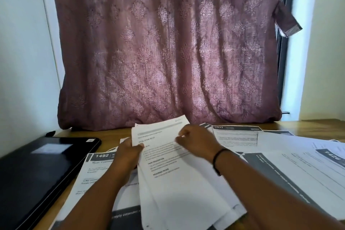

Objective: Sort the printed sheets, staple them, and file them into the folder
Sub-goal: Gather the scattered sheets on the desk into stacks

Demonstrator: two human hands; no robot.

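Left hand (128,153) grips the stack of sheets (179,179) at nine o'clock; right hand (196,140) pinches the top sheet's far edge at one o'clock.

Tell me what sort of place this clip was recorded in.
Probably a home desk by a window: a wooden table strewn with printed sheets, a purple patterned curtain hanging behind it, and a black folder alongside.

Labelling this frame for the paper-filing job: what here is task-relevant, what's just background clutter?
Task-relevant:
- held sheets, gripped by left hand and right hand
- sheet 1492 on the desk
- sheet 2937
- sheet 1426

Background:
- black laptop, closed
- curtain
- wooden desk

No stapler or folder clearly visible.
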